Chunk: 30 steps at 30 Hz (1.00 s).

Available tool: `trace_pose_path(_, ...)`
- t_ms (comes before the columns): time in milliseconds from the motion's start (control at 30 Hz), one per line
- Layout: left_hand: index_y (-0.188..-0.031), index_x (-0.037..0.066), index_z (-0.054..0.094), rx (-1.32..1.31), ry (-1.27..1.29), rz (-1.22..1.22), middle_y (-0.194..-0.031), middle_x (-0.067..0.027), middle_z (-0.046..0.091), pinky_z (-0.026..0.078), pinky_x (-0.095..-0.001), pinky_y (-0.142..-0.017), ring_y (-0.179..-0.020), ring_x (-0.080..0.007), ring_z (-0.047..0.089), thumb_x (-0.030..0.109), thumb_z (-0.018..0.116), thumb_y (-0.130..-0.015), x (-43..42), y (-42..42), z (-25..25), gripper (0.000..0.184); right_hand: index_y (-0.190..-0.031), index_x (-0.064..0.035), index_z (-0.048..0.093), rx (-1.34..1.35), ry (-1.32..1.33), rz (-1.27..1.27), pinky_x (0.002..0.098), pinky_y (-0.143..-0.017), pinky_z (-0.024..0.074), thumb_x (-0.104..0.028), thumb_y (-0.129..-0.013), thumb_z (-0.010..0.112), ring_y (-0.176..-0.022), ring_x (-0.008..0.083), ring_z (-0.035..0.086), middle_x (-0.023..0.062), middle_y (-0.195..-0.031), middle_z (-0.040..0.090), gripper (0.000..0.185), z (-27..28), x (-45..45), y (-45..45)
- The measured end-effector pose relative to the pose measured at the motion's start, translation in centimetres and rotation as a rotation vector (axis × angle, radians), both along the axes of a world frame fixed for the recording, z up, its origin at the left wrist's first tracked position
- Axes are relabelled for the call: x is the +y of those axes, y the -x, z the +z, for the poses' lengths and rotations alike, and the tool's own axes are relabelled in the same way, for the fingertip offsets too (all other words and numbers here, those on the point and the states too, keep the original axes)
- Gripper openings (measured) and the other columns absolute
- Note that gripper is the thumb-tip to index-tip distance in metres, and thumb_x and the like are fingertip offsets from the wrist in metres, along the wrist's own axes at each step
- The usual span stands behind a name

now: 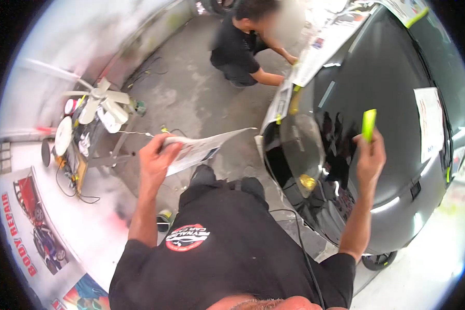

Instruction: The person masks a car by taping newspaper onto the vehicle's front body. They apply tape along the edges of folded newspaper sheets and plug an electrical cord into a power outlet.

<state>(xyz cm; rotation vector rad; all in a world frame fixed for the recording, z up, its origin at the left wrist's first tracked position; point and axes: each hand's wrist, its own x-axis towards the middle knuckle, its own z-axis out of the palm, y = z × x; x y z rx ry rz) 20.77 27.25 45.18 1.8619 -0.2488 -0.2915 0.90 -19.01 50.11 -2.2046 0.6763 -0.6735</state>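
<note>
A printed paper sheet (204,148) hangs above the floor (173,72), its edge pinched in my left hand (157,157). My right hand (371,154), closed too, holds a bright yellow-green strip (369,124) over the dark car's hood (369,72). From my remote seat, I see a crouching person in black (235,57) beyond, reaching toward the car's papered edge.

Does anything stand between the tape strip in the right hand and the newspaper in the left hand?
Only the car hood and headlight lie under that line, seemingly lower down; nothing visible blocks the tape strip from the newspaper.
</note>
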Motion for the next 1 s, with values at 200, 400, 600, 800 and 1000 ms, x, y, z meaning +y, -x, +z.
trace_pose_path(200, -0.105, -0.001, 0.071, 0.100, 0.274, -0.106, -0.089, -0.0002, 0.071, 0.049, -0.0211, -0.072, -0.081, -0.0038, 0.060, 0.003, 0.073, -0.094, 1.3, -8.6, -1.2, 0.012, -0.132, 0.0023, 0.055, -0.225, -0.651, 0.323, 0.0269, -0.093, 0.0495, -0.001, -0.098, 0.060, -0.100, 0.0110, 0.063, 0.0082, -0.114, 0.070, 0.034, -6.1, 18.8, -9.4)
trace_pose_path(400, -0.105, -0.001, 0.071, 0.132, 0.226, -0.395, -0.092, -0.0012, 0.072, 0.050, -0.0218, -0.074, -0.084, -0.0052, 0.062, 0.004, 0.073, -0.094, 2.4, -13.4, 2.3, 0.012, -0.151, 0.0044, 0.038, -0.051, 0.013, 0.544, 0.0458, -0.109, 0.0409, -0.015, -0.083, 0.081, -0.126, 0.0364, 0.054, 0.0146, -0.133, 0.065, 0.083, -1.1, 28.2, -19.9)
trace_pose_path(600, -0.109, -0.001, 0.071, -0.006, 0.087, -0.573, -0.089, -0.0049, 0.073, 0.050, -0.0261, -0.075, -0.082, -0.0081, 0.061, 0.013, 0.077, -0.092, 4.7, -15.9, 4.4, 0.022, -0.138, 0.0007, 0.054, -0.098, -0.299, 0.269, 0.0332, -0.096, 0.0506, -0.002, -0.090, 0.072, -0.109, 0.0193, 0.066, 0.0150, -0.119, 0.071, 0.051, -2.3, 31.3, -21.2)
trace_pose_path(800, -0.107, -0.001, 0.072, 0.077, -0.320, -0.622, -0.087, -0.0051, 0.073, 0.050, -0.0309, -0.076, -0.083, -0.0088, 0.062, 0.018, 0.079, -0.088, 11.8, -19.9, -2.4, 0.027, -0.135, 0.0073, 0.051, -0.339, -0.662, 0.086, 0.0292, -0.093, 0.0525, 0.004, -0.094, 0.065, -0.103, 0.0151, 0.066, 0.0124, -0.117, 0.069, 0.043, -2.3, 27.9, -17.9)
trace_pose_path(1000, -0.104, 0.000, 0.074, 0.219, 0.238, -0.467, -0.092, 0.0003, 0.073, 0.050, -0.0272, -0.079, -0.085, -0.0076, 0.064, 0.014, 0.077, -0.091, 10.5, -20.1, -4.0, 0.019, -0.135, 0.0076, 0.051, -0.437, -0.787, -0.056, 0.0312, -0.096, 0.0528, 0.004, -0.094, 0.065, -0.106, 0.0177, 0.068, 0.0145, -0.119, 0.069, 0.044, -3.4, 27.0, -14.6)
